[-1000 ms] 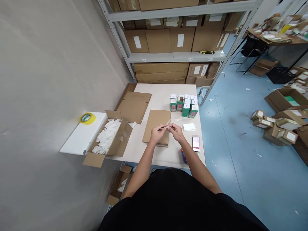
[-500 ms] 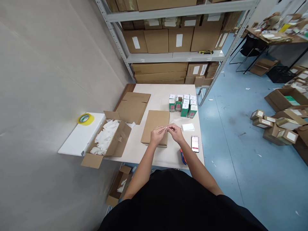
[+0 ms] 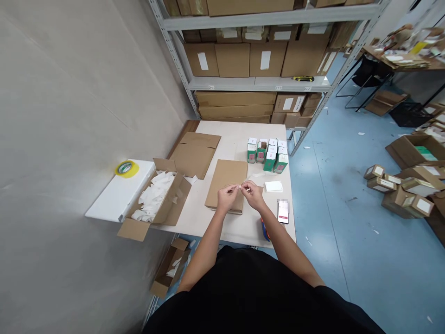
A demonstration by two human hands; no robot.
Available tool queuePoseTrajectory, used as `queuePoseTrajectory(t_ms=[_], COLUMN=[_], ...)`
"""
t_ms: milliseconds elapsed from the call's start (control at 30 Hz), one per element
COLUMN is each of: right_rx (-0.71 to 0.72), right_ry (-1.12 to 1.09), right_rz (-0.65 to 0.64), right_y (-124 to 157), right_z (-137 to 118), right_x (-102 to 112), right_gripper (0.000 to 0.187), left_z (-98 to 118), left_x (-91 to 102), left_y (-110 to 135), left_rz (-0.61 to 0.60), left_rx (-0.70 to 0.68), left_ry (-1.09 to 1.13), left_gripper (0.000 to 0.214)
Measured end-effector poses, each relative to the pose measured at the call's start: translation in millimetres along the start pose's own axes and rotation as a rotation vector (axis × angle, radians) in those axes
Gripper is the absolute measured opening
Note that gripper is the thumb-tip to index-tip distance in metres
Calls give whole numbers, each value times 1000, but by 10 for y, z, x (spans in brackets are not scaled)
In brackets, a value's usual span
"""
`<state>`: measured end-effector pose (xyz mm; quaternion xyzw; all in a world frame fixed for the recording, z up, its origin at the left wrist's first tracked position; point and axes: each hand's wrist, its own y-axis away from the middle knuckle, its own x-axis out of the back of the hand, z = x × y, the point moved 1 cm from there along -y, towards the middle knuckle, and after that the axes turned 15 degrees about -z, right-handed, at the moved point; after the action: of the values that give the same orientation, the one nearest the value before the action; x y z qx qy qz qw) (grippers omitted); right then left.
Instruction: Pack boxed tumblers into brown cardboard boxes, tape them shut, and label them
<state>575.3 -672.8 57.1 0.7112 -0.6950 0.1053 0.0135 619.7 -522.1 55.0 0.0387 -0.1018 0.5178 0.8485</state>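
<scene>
My left hand [image 3: 227, 195] and my right hand [image 3: 253, 192] meet fingertip to fingertip above a flat brown cardboard box [image 3: 227, 174] on the table. Both hands are closed in a pinch. A small whitish bit shows between the fingertips, too tiny to name. Right of my right hand lies a white stack of cards or labels [image 3: 274, 186]. Nearer me is a phone [image 3: 282, 211] with its screen lit. Beside my right forearm, an orange and blue tool [image 3: 265, 229] is partly covered by the arm.
Several green and white small boxes [image 3: 271, 157] stand at the table's right rear. On the left are flattened cardboard [image 3: 194, 155], an open carton [image 3: 170, 199] of white paper and a yellow tape roll [image 3: 127, 169]. A shelf [image 3: 257, 84] with cartons rises behind.
The view has shifted slightly, so the table and shelf sit a little further right. My hands keep the same pinched pose over the box, fingertips together.
</scene>
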Motion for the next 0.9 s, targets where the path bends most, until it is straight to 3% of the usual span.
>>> queuePoseTrajectory(t_ms=[133, 300, 433, 600, 733, 900], right_rx=[-1, -56, -65, -72, -91, -128], right_ry=[-86, -204, -252, -160, -79, -160], right_rz=[-2, 23, 3, -14, -33, -28], right_y=[-20, -45, -86, -135, -121, -67], right_z=[42, 40, -68, -179, -195, -149], right_x=[-130, -333, -546, -783, -911, -972], right_gripper=[29, 33, 33, 32, 28, 24], left_z=[-56, -34, -46, -166, -291, -397], left_x=[125, 340, 564, 853, 971, 1011], left_y=[9, 95, 164, 191, 225, 292], left_rz=[22, -141, -151, -179, -221, -118], left_rx=[38, -66, -63, -21, 13, 106], left_ry=[84, 79, 15, 106, 270, 354], left_gripper=[44, 54, 55, 49, 55, 58])
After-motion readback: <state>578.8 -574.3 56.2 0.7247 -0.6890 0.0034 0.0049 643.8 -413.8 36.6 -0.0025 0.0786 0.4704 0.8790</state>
